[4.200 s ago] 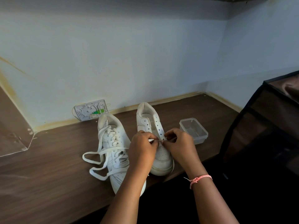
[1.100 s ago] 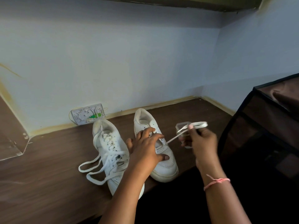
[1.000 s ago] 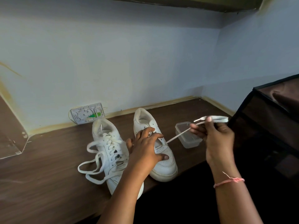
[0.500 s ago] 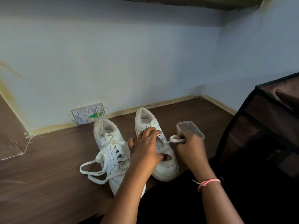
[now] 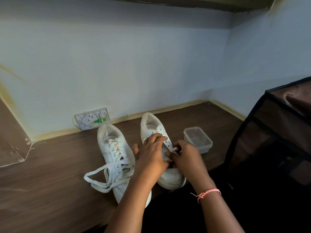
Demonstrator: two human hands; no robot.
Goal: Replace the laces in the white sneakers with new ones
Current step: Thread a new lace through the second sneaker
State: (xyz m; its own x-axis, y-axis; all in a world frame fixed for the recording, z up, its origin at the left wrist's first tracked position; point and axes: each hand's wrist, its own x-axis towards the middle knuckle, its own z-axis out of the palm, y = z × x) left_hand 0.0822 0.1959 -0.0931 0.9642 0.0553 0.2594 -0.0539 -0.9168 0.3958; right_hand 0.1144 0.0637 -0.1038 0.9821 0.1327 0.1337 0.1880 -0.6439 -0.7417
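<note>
White lace (image 5: 175, 149) pinched in right hand (image 5: 186, 158); left hand (image 5: 151, 155) grips sneaker (image 5: 166, 174), hiding eyelets.

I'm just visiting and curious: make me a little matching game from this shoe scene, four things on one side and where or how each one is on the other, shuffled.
Things:
1. left sneaker
2. right sneaker
3. plastic container
4. pink string bracelet

Descriptions:
A. clear, with nothing visible inside, on the wooden surface right of the shoes
B. laced, with loose lace ends lying on the wood
C. tied round the right wrist
D. upper eyelets bare, both hands working at its front

Pairs: 1-B, 2-D, 3-A, 4-C
</note>
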